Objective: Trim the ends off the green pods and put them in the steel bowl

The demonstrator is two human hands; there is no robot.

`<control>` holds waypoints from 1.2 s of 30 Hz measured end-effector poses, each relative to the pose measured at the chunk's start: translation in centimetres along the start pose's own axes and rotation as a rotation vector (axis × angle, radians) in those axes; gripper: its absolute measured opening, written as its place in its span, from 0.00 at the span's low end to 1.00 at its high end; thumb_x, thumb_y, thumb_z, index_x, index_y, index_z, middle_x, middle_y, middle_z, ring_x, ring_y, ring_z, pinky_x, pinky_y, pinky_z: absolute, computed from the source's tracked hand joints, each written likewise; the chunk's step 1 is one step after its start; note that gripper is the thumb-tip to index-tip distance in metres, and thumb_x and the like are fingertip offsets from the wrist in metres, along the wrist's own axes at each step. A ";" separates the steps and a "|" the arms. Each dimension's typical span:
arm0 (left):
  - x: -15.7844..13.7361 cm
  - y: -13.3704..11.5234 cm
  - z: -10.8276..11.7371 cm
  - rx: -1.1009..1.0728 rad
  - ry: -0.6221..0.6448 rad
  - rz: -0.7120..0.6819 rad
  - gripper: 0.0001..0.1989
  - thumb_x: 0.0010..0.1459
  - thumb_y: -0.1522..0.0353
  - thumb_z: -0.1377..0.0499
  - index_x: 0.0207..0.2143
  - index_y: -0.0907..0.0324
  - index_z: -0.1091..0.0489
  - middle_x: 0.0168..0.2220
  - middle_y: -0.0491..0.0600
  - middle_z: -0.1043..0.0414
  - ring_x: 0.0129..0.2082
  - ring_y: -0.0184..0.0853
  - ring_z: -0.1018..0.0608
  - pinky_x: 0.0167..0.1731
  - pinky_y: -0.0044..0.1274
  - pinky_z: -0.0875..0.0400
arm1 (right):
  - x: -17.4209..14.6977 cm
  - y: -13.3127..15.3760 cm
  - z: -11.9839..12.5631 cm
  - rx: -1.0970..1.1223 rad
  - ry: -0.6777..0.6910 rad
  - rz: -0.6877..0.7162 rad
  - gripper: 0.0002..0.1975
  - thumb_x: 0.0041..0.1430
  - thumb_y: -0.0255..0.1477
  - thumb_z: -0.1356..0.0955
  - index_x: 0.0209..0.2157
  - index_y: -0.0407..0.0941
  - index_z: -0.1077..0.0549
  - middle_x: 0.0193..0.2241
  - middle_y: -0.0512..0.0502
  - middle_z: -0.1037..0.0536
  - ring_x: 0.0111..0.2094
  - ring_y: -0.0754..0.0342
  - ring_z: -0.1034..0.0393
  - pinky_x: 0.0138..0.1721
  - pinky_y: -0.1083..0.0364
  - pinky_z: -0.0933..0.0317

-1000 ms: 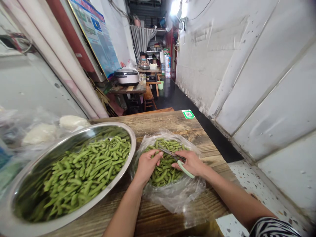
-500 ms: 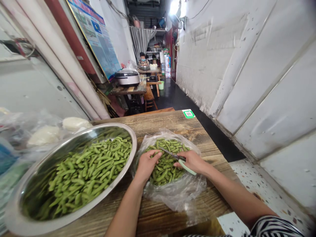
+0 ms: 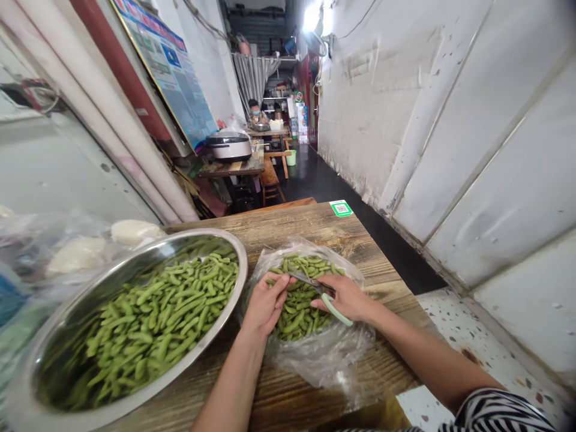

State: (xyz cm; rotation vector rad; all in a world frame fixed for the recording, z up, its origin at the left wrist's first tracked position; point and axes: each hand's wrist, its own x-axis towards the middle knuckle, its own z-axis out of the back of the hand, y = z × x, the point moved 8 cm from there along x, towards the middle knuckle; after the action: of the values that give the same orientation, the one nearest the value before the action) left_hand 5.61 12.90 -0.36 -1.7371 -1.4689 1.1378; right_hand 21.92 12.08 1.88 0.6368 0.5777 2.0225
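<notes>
My left hand is pinched closed at the tips on a green edamame pod, mostly covered by the fingers. My right hand grips scissors with pale green handles, their blades pointing left to the left fingertips. Both hands hover over a clear plastic bag, spread open and filled with edamame pods. To the left, a large steel basin holds a big heap of green pods.
Everything rests on a wooden table with a QR code card at its far corner. Plastic bags crowd the left side. Beyond stand a rice cooker, a bench and a seated person.
My left hand has turned slightly, its fingers more curled near the blade tips. The scissors have shifted a little left with my right hand. The camera view has moved slightly.
</notes>
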 end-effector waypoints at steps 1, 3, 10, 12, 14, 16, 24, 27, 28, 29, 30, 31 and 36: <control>0.0 0.0 -0.1 0.002 0.003 -0.004 0.21 0.36 0.65 0.29 0.24 0.61 0.41 0.26 0.47 0.25 0.11 0.15 0.43 0.12 0.12 0.57 | 0.0 0.0 0.0 0.005 -0.002 0.004 0.18 0.51 0.40 0.29 0.39 0.42 0.26 0.29 0.46 0.25 0.27 0.55 0.34 0.29 0.58 0.43; -0.1 -0.1 -0.1 0.016 0.003 -0.012 0.21 0.37 0.65 0.29 0.24 0.61 0.40 0.25 0.47 0.25 0.12 0.16 0.40 0.11 0.12 0.56 | -0.1 0.0 -0.1 0.016 -0.006 0.008 0.18 0.51 0.41 0.29 0.39 0.42 0.26 0.29 0.46 0.25 0.26 0.55 0.34 0.28 0.59 0.43; 0.1 0.1 0.4 0.027 -0.016 -0.014 0.22 0.35 0.65 0.29 0.24 0.60 0.41 0.26 0.47 0.25 0.15 0.20 0.33 0.12 0.12 0.57 | 0.0 -0.2 -0.2 0.049 0.015 0.005 0.17 0.52 0.43 0.30 0.31 0.42 0.25 0.22 0.50 0.28 0.23 0.57 0.38 0.25 0.60 0.46; 0.3 0.3 0.7 0.040 -0.018 -0.012 0.22 0.35 0.64 0.29 0.24 0.60 0.40 0.25 0.47 0.26 0.13 0.19 0.35 0.12 0.13 0.58 | 0.1 -0.4 -0.2 0.054 0.018 -0.005 0.17 0.52 0.43 0.30 0.31 0.41 0.25 0.21 0.50 0.28 0.22 0.57 0.38 0.24 0.59 0.47; 0.5 0.4 0.7 0.061 -0.018 -0.021 0.22 0.35 0.63 0.29 0.24 0.60 0.40 0.25 0.46 0.26 0.12 0.18 0.39 0.13 0.14 0.58 | 0.1 -0.7 -0.3 0.058 0.020 -0.014 0.17 0.52 0.43 0.30 0.31 0.41 0.24 0.21 0.50 0.27 0.22 0.57 0.38 0.24 0.59 0.46; 0.3 0.2 0.5 0.111 -0.042 -0.054 0.21 0.36 0.63 0.30 0.24 0.60 0.40 0.23 0.46 0.27 0.11 0.17 0.43 0.13 0.15 0.58 | 0.1 -1.1 -0.4 0.049 0.021 -0.029 0.17 0.51 0.43 0.29 0.31 0.42 0.24 0.22 0.49 0.26 0.22 0.56 0.36 0.25 0.59 0.45; -5.3 -6.1 0.7 0.312 -0.142 -0.288 0.10 0.52 0.62 0.43 0.35 0.57 0.34 0.18 0.40 0.39 0.17 0.25 0.37 0.15 0.17 0.51 | 0.4 -3.7 0.4 0.008 -0.123 -0.101 0.16 0.51 0.41 0.29 0.35 0.44 0.23 0.26 0.44 0.21 0.26 0.47 0.28 0.28 0.53 0.38; -8.9 -12.9 4.6 0.684 -0.487 -0.626 0.12 0.57 0.61 0.49 0.40 0.57 0.32 0.24 0.45 0.33 0.25 0.32 0.29 0.23 0.21 0.37 | 0.5 -3.5 0.1 -0.015 -0.107 -0.051 0.14 0.52 0.40 0.30 0.33 0.44 0.23 0.25 0.45 0.22 0.25 0.48 0.29 0.27 0.53 0.39; -9.9 -14.9 5.5 0.896 -0.597 -0.716 0.14 0.58 0.61 0.50 0.42 0.57 0.32 0.31 0.50 0.29 0.34 0.36 0.26 0.32 0.25 0.32 | 0.5 -3.4 0.1 -0.027 -0.102 -0.047 0.13 0.52 0.40 0.30 0.33 0.44 0.23 0.25 0.45 0.22 0.24 0.48 0.29 0.26 0.53 0.40; -10.2 -16.2 6.1 1.127 -0.650 -0.758 0.16 0.57 0.61 0.50 0.44 0.58 0.31 0.40 0.54 0.28 0.44 0.41 0.27 0.42 0.30 0.32 | 0.5 -3.4 0.1 -0.040 -0.097 -0.052 0.13 0.52 0.40 0.30 0.33 0.44 0.23 0.24 0.45 0.23 0.24 0.48 0.30 0.26 0.53 0.40; -9.8 -16.8 6.5 1.349 -0.632 -0.739 0.19 0.56 0.59 0.48 0.47 0.59 0.31 0.47 0.56 0.30 0.52 0.46 0.31 0.50 0.36 0.37 | 0.5 -3.4 0.2 -0.054 -0.095 -0.064 0.14 0.52 0.40 0.30 0.33 0.44 0.23 0.23 0.46 0.23 0.24 0.49 0.30 0.26 0.54 0.41; -9.2 -16.8 7.0 1.508 -0.599 -0.703 0.23 0.55 0.57 0.47 0.49 0.59 0.32 0.53 0.58 0.33 0.57 0.50 0.36 0.55 0.40 0.43 | 0.5 -3.5 0.3 -0.065 -0.100 -0.078 0.14 0.52 0.41 0.30 0.34 0.44 0.23 0.23 0.46 0.23 0.24 0.49 0.30 0.26 0.54 0.41; -5.6 -11.2 7.8 1.750 0.008 -0.491 0.24 0.60 0.56 0.54 0.54 0.53 0.33 0.61 0.51 0.39 0.64 0.44 0.44 0.60 0.39 0.53 | 0.6 -4.0 1.1 -0.130 -0.133 -0.143 0.18 0.52 0.44 0.31 0.35 0.44 0.24 0.23 0.46 0.23 0.24 0.49 0.30 0.26 0.55 0.42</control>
State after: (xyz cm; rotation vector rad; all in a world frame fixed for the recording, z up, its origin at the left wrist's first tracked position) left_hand -6.65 9.20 7.01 -0.1333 -0.3312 1.3381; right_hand 24.87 14.68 0.40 0.6284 0.3977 1.8519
